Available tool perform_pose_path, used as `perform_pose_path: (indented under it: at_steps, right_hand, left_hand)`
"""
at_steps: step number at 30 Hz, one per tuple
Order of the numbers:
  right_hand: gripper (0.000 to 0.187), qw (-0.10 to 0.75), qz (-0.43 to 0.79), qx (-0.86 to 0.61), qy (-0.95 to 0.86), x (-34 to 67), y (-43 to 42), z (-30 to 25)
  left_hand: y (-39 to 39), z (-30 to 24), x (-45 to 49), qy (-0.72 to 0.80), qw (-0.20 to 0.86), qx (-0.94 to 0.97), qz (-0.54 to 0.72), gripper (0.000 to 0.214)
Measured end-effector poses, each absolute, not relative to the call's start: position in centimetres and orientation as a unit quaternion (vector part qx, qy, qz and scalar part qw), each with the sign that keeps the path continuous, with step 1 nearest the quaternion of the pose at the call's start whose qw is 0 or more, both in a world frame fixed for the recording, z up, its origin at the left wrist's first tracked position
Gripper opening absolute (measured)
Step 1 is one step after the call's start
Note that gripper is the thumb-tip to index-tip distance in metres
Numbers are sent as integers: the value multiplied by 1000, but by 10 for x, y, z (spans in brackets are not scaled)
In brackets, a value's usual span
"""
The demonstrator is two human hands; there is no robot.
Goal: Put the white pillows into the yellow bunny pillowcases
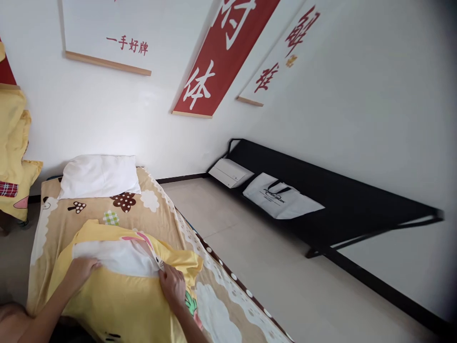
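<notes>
A yellow pillowcase (124, 300) with cartoon prints lies in front of me on the bed. Through its wide opening a white pillow insert (114, 256) shows. My left hand (81, 272) pinches the near edge of the opening at its left side. At the right end of the opening, my right hand (173, 286) has its fingers closed on the pillowcase edge, beside a pink-and-white printed flap. The rest of the insert is hidden inside the yellow fabric.
A bare white pillow (100, 176) rests at the bed's head on a patterned tan blanket (157, 190). Yellow pillows (12, 138) are stacked at left. Along the right wall, a black cot (342, 200) holds a white box (230, 172) and a white bag (278, 197).
</notes>
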State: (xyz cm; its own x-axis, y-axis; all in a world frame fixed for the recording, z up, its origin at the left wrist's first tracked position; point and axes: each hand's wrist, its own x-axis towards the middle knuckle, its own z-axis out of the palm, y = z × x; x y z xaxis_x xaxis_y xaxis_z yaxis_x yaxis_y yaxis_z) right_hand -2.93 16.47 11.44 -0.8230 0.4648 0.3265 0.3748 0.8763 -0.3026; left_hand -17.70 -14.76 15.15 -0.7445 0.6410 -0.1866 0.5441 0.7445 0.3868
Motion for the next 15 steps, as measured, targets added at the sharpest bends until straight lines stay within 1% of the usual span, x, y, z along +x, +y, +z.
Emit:
perform_pose_path:
  at_steps: [2, 4, 7, 8, 9, 10, 11, 14, 15]
  right_hand:
    - [42, 213, 111, -227, -944, -35, 183, 137]
    - [46, 252, 117, -235, -931, -39, 200, 168]
    - [41, 381, 146, -246, -879, -36, 209, 210]
    - [39, 423, 158, -256, -855, -35, 207, 218]
    - [37, 444, 173, -264, -839, -35, 203, 221]
    - [37, 431, 191, -261, -843, -37, 196, 220]
    - [37, 388, 215, -241, -863, -41, 189, 216]
    - [32, 201, 275, -112, -934, -56, 171, 199]
    - [31, 165, 284, -80, -941, -60, 169, 197]
  left_hand:
    - [-144, 180, -178, 920, 125, 338, 155, 44]
    - [-143, 208, -178, 911, 71, 370, 169, 46]
    - [-145, 235, -173, 880, -43, 416, 226, 50]
    - [-144, 238, -170, 869, -69, 423, 246, 50]
    - [-142, 238, -168, 865, -76, 422, 259, 49]
    - [-137, 236, -166, 872, -58, 413, 257, 48]
    - [-131, 231, -164, 885, -18, 400, 239, 48]
    - [-109, 211, -161, 912, 121, 362, 151, 42]
    - [-104, 205, -161, 914, 145, 356, 130, 40]
